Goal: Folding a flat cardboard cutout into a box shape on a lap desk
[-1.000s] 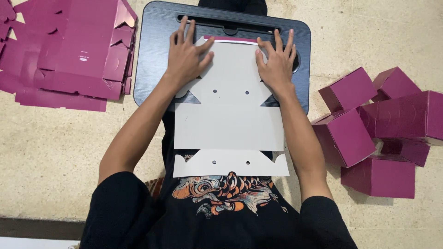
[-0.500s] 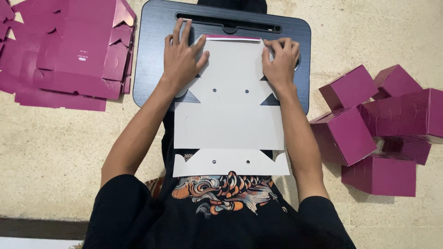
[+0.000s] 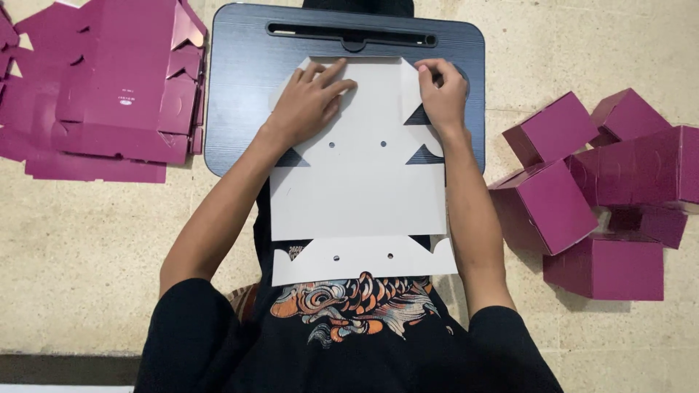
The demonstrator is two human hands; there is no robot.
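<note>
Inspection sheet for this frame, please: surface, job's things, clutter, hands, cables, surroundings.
Surface: dark lap desk on a beige floor.
Job's things: white flat box blank lying across the desk and the person's lap.
Clutter: stack of magenta flat blanks on the left; folded magenta boxes on the right.
Hands: left hand pressed flat on the blank; right hand pinching its right edge flap.
Cables: nothing seen.
Surroundings: nothing seen beyond the floor.

Speckled beige stone floor [image 3: 87,240], evenly lit
</note>
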